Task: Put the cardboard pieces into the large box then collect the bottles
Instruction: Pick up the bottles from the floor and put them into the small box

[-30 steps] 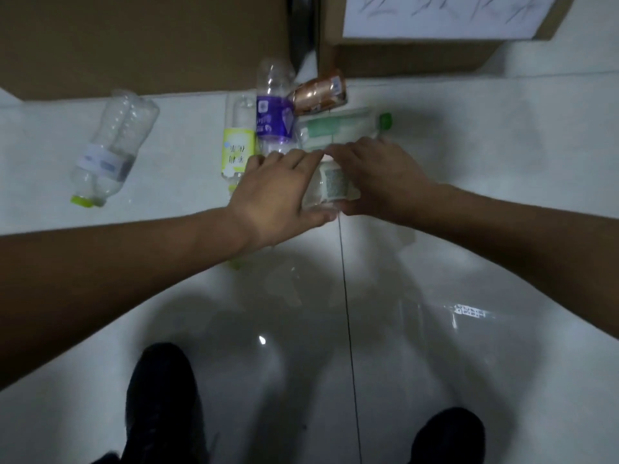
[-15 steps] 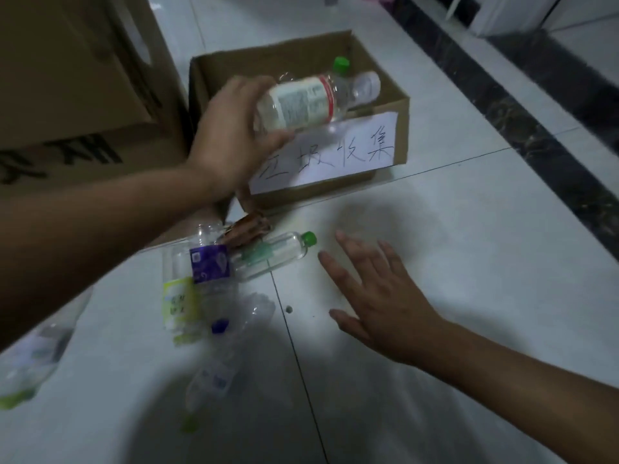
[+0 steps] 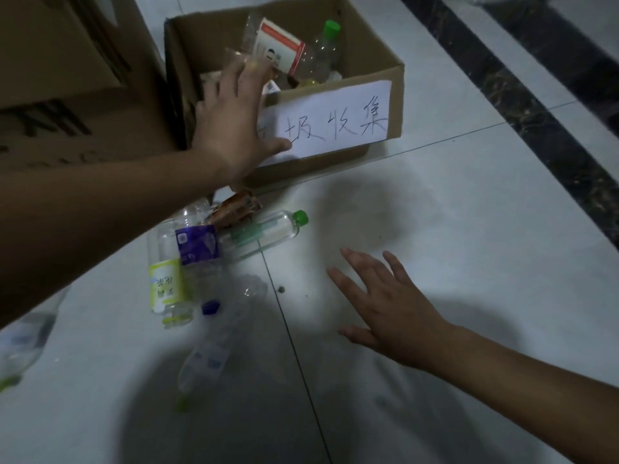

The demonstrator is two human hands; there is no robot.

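In the open cardboard box point(image 3: 382, 105) with a handwritten paper label, a red-and-white labelled bottle point(image 3: 294, 51) leans, its green cap up and away. The left hand point(image 3: 231, 128) hovers at the box's near wall and the right hand point(image 3: 385, 303) over pale floor tiles point(image 3: 469, 262), fingers spread, empty. Other bottles lie nearby, one green-capped bottle point(image 3: 268, 232) pointing right; a dark stone strip point(image 3: 536, 112) borders the tiles.

Brown box point(image 3: 375, 55); green cap point(image 3: 300, 218); purple label point(image 3: 197, 243).

- open cardboard box point(image 3: 378, 45), paper label on front, has a green-capped bottle point(image 3: 323, 51) tilted inside
- several clear bottles point(image 3: 258, 234) lying jumbled on the floor beside it
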